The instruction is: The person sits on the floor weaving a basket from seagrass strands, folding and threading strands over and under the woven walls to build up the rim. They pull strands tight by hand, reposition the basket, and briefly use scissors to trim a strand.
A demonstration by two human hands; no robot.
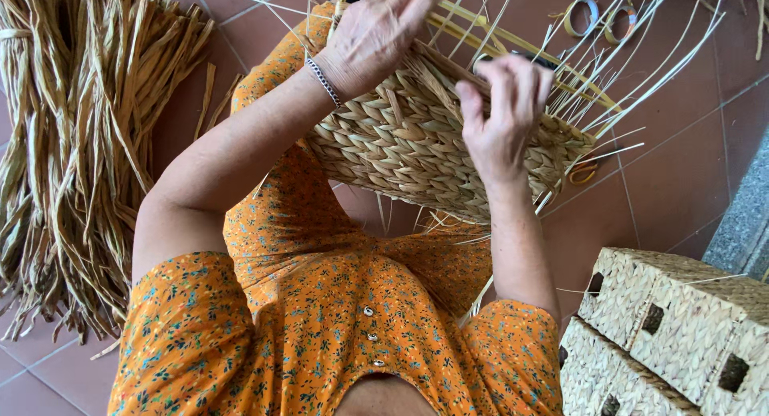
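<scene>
The left hand [372, 35] rests on the top edge of a half-woven basket [416, 143] held over the lap, its fingers [412, 3] curled around the upright stakes [481, 23], while the right hand [501, 119] lies against the basket's woven wall with fingers [521, 75] bent over the rim, pinching a strand. A bundle of straw [80, 143] lies on the tiled floor [681, 143] to one side, 2 tape rolls [601, 19] lie beyond the basket, and 2 finished woven boxes [665, 336] with square holes are stacked at the lower corner
</scene>
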